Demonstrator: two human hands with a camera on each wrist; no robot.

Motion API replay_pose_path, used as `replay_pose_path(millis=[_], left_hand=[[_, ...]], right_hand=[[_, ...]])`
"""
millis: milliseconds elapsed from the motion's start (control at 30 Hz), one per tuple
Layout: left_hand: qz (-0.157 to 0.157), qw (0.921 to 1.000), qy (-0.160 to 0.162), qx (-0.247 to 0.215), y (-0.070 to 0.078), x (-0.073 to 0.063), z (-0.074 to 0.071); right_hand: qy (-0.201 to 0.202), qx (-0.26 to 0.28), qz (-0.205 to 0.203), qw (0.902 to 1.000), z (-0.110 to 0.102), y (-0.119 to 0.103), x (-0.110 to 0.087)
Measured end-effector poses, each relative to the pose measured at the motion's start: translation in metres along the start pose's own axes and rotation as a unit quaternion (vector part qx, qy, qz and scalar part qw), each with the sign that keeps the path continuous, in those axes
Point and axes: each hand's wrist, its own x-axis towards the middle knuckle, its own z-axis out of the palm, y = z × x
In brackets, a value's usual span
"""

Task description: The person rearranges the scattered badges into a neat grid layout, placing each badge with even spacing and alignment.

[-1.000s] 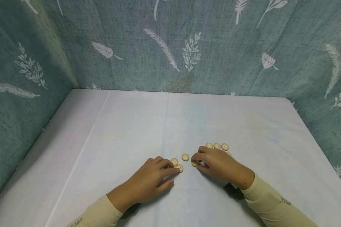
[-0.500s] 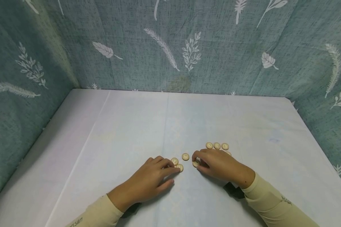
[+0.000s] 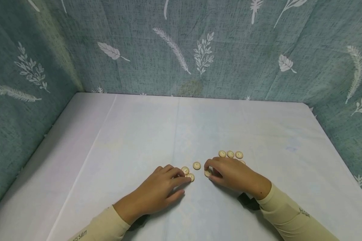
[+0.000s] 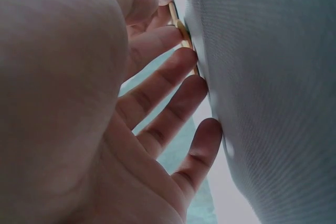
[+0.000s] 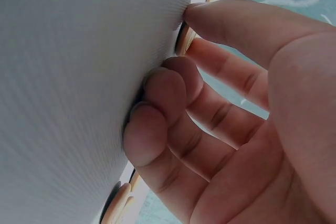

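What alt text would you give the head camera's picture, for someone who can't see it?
A person's right hand pinches a round button on a white table, while the left hand touches another button. One loose button lies between the hands, three buttons sit in a row beyond the right hand, and a leaf-patterned green cloth stands behind.

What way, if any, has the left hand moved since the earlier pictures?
No: judged against the back edge of the white table, the left hand shows no shift.
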Motion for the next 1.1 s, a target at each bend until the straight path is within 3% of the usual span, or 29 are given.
replay_pose_path(millis=[767, 1100], left_hand=[[0.001, 1.0, 0.005, -0.004, -0.0003, -0.0021, -0.0002], [0.005, 1.0, 0.006, 0.003, -0.001, -0.0009, -0.0007]], right_hand=[[-0.008, 0.011, -0.015, 0.9998, -0.002, -0.0001, 0.0], [-0.012, 0.001, 0.001, 0.9999, -0.0069, 0.0023, -0.0005]])
